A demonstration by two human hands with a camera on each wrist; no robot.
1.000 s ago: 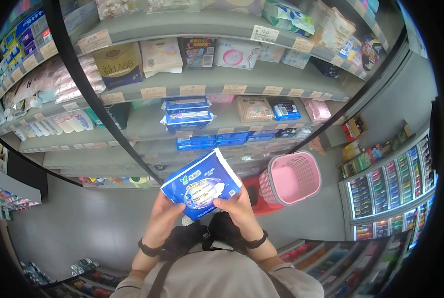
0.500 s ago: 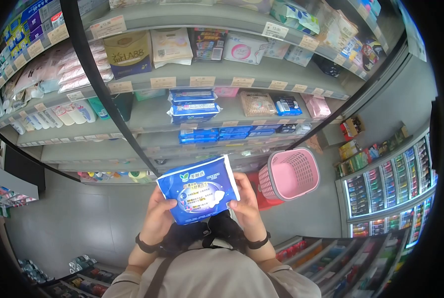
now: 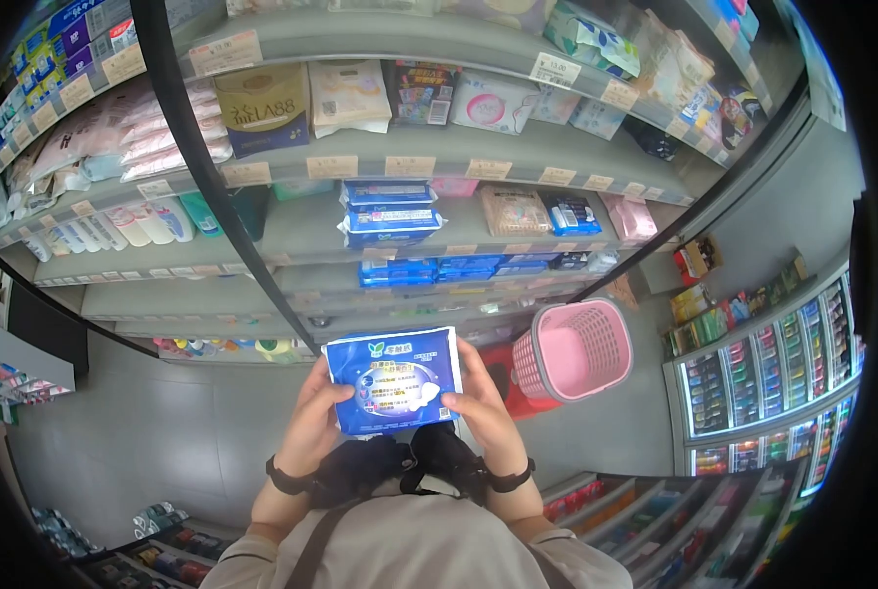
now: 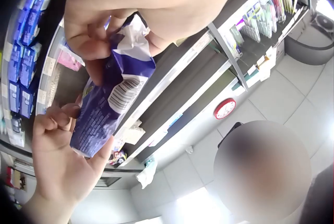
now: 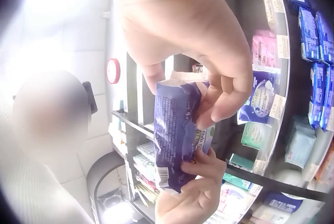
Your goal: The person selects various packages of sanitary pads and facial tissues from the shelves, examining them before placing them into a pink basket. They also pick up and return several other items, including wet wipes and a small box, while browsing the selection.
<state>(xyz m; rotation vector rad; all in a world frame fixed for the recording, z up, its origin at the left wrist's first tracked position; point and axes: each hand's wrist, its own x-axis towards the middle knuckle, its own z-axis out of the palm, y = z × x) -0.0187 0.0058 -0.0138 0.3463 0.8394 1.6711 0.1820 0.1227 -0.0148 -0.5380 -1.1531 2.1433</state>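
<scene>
A blue packet with a round printed design faces up in front of the person's body. The left hand grips its left edge, thumb on the front face. At its right edge the right hand pinches it, thumb near the lower corner. The left wrist view shows the packet's narrow side with a barcode, held between the left hand above and the right hand below. In the right wrist view, the right hand holds one end of the packet, and the left hand the other.
Shelves of packaged goods with price tags curve ahead, with stacked blue packets on a middle level. A pink basket stands on the right over something red. Drink coolers are at far right, and another shelf is behind the person.
The packet has turned from a tilt to nearly level, and both hands have moved with it, still gripping its sides. The shelves have shifted slightly to the right in the head view.
</scene>
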